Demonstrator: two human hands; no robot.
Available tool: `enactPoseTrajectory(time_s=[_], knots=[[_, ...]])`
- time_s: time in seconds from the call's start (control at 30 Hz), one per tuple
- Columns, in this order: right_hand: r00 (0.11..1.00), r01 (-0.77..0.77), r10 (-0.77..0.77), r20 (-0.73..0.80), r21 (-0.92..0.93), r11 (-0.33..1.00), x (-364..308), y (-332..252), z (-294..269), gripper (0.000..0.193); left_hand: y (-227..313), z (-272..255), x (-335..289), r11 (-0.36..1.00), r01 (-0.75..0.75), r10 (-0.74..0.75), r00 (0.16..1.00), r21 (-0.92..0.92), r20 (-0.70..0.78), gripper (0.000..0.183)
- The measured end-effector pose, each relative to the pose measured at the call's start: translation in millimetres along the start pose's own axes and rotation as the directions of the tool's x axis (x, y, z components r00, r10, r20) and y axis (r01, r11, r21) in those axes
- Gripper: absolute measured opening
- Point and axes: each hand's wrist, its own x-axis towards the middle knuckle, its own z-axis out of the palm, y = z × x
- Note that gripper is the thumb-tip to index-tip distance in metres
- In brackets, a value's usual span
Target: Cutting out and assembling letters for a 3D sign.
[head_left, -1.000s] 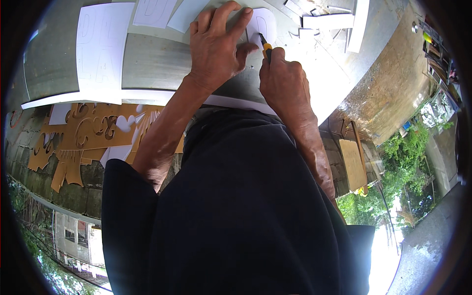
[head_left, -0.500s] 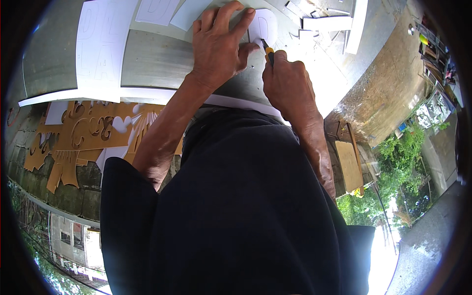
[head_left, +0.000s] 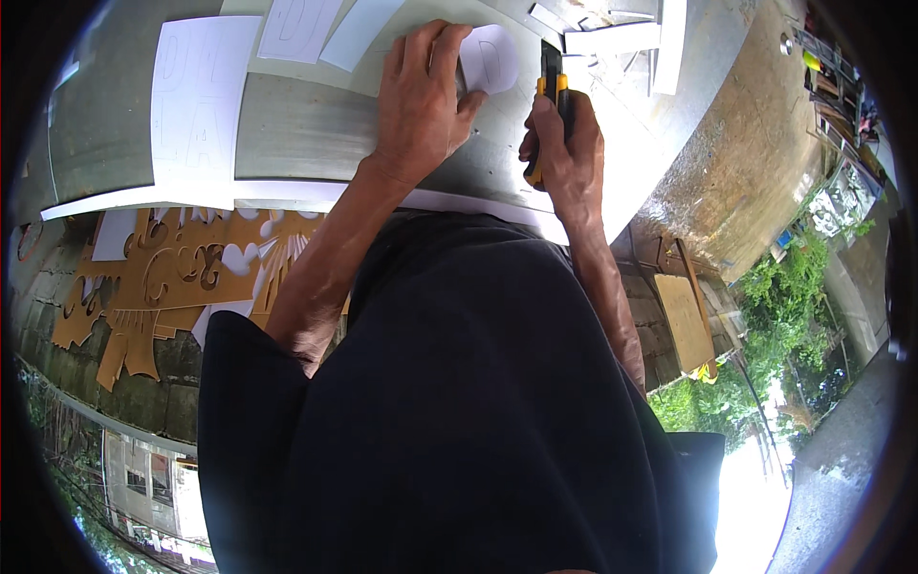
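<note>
At the top middle, my left hand grips the left side of a small rounded white piece of sheet, fingers at its upper left edge and thumb at its lower edge. A letter outline is drawn on that piece. Just right of it, my right hand is closed around a yellow and black utility knife. The knife's dark tip points away from me and stands apart from the white piece. Both hands are over a grey metal work surface.
A long white sheet with drawn letters lies left, another lettered sheet behind. White offcuts lie at the back right. A white strip runs along the near edge. Below left are brown cut-out sheets.
The knife has left the white piece, moving right and turning more upright in my right hand. My left hand now has the piece tilted and slightly further left. The whole view has shifted a little.
</note>
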Motion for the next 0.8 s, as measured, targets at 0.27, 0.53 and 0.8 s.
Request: enactPoseTrajectory(time_s=[0.27,0.53,0.8], knots=[[0.985,0.130,-0.143,0.096,0.128,0.983,43,-4,1,0.058,2,5,-11,0.611,0.339,-0.303,0.935,-0.716,0.184,0.058],[0.988,-0.001,-0.016,0.152,0.106,0.994,32,-7,-9,0.045,-1,-3,5,0.787,0.337,-0.296,0.941,-0.516,0.163,0.041],[0.972,0.214,-0.164,0.167,-0.351,0.911,15,25,-7,0.023,-11,-7,6,0.999,-0.017,0.015,0.997,-0.030,-0.071,0.051]])
